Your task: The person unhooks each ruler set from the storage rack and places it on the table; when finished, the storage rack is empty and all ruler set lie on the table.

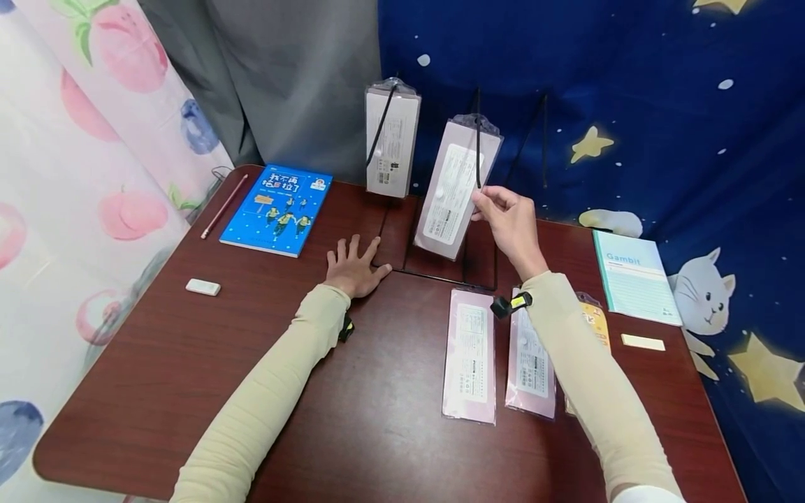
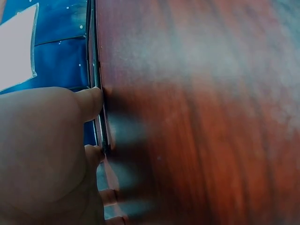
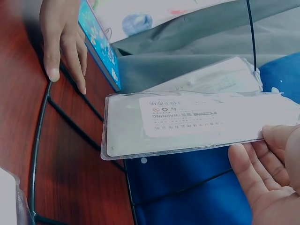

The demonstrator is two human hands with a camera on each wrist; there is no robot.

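My right hand (image 1: 512, 223) pinches the edge of a flat pink-backed plastic packet (image 1: 454, 188) with a white label. The packet's holed top is at a hook of the black wire rack (image 1: 440, 278), and it tilts a little. In the right wrist view the thumb lies over the packet's edge (image 3: 187, 126), with the fingers below. A second packet (image 1: 391, 140) hangs on the rack's left hook. With fingers spread, my left hand (image 1: 354, 269) rests on the table at the rack's front left corner; in the left wrist view its thumb touches the rack's bar (image 2: 97, 61).
On the table before the rack lie two pink packets (image 1: 468, 356) and a yellow one (image 1: 594, 321), partly under the right forearm. A blue book (image 1: 277, 209), a pencil (image 1: 224, 206) and a white eraser (image 1: 202, 287) are left; a notebook (image 1: 635, 279) and cream block (image 1: 643, 342) are right.
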